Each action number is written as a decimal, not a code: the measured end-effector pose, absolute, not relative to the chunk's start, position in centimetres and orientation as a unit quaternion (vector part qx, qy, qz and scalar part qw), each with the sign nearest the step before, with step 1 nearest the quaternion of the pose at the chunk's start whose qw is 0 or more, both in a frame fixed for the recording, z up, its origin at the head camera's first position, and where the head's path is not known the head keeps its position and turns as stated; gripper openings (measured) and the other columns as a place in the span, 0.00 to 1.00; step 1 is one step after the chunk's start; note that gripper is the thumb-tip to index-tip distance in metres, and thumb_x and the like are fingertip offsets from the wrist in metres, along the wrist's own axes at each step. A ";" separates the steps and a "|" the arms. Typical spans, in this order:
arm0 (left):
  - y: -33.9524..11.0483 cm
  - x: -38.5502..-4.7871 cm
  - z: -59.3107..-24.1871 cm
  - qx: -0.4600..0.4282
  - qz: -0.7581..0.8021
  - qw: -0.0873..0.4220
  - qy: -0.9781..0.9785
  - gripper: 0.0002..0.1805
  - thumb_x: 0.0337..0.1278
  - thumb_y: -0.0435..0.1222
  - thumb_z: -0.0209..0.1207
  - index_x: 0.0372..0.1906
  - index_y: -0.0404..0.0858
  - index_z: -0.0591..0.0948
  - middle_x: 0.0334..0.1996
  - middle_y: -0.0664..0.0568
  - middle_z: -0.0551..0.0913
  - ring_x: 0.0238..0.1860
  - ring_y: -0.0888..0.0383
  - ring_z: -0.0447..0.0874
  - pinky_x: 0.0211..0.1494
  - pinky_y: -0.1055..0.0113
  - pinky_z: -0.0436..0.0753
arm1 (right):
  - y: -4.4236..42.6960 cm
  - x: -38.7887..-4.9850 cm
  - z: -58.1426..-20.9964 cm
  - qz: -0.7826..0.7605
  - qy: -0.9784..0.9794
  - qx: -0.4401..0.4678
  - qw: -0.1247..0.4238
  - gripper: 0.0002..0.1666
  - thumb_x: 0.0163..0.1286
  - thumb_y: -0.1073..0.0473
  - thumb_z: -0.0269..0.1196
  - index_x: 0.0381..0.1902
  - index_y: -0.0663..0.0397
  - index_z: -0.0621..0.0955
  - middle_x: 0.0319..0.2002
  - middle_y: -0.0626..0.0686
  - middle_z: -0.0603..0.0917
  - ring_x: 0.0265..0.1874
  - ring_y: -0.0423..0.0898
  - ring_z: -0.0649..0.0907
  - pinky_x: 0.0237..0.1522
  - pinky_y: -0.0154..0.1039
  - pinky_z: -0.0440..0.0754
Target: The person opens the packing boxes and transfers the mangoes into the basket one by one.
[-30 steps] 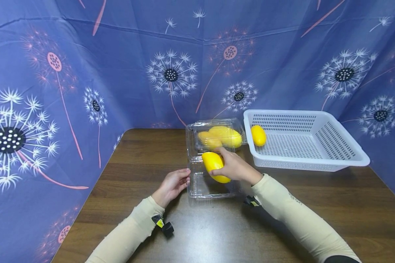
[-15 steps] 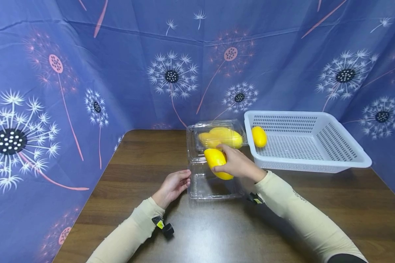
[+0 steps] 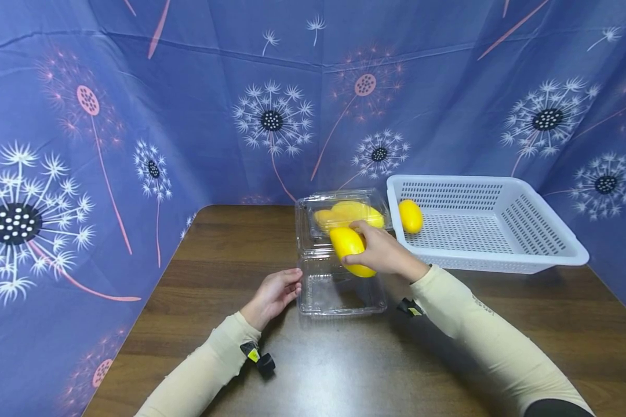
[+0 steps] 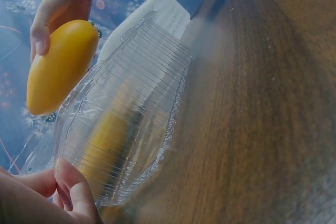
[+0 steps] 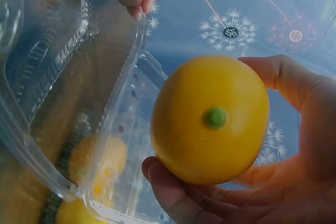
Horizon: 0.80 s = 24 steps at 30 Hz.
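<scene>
Smooth mango aloft over the clear container

The right hand [image 3: 383,250] has its fingers curled round a held mango [image 3: 346,243], keeping it above the bench [image 3: 214,243], over the middle of a clear container [image 3: 339,294]. The left hand [image 3: 275,291] pinches the container's left rim between thumb and fingers.

The mango looks firm and glossy, so I'd expect it to turn or slip under a loose grip. Its weight is hard to judge (the green nub [image 5: 216,118] at one end might even suggest an imitation). Best hold: across the widest part, thumb opposite the fingers, as here. The container seems thin, light and easily bent or dented; steady it by the rim.

Counted: one mango in the hand; one basket mango [image 3: 410,216] at the left end of the single pale basket [image 3: 492,259], far right; and two more mangoes [image 3: 372,218] at the container's far half, though glare could hide another. One container, two halves.
</scene>
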<state>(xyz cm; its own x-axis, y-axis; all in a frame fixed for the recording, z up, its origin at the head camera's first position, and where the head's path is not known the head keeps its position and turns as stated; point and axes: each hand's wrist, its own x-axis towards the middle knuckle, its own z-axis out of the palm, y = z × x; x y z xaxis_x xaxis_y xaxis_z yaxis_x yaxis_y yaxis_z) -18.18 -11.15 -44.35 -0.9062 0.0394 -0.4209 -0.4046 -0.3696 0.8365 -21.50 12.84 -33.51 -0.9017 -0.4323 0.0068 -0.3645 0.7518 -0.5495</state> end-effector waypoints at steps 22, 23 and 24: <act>-11.2 -18.1 -44.3 -0.161 0.814 0.142 0.540 0.11 0.64 0.26 0.53 0.50 0.27 0.72 0.25 0.56 0.77 0.26 0.66 0.73 0.30 0.79 0.78 | 14.4 -23.2 -32.2 -0.289 0.936 -0.192 0.059 0.48 0.57 0.45 0.69 0.68 0.62 0.64 0.55 0.68 0.78 0.48 0.58 0.81 0.45 0.49 0.82; -11.2 -18.1 -44.3 -0.160 0.814 0.142 0.539 0.13 0.64 0.26 0.53 0.51 0.26 0.72 0.25 0.56 0.77 0.26 0.66 0.73 0.30 0.79 0.78 | 14.5 -23.3 -32.1 -0.289 0.936 -0.189 0.060 0.48 0.57 0.45 0.69 0.68 0.62 0.63 0.55 0.68 0.78 0.49 0.58 0.80 0.45 0.49 0.82; -11.2 -18.1 -44.3 -0.159 0.815 0.144 0.539 0.13 0.64 0.26 0.53 0.52 0.26 0.71 0.25 0.56 0.77 0.26 0.66 0.73 0.30 0.79 0.78 | 14.7 -23.4 -32.1 -0.289 0.937 -0.188 0.060 0.48 0.57 0.45 0.69 0.68 0.62 0.63 0.55 0.68 0.78 0.49 0.58 0.80 0.46 0.49 0.82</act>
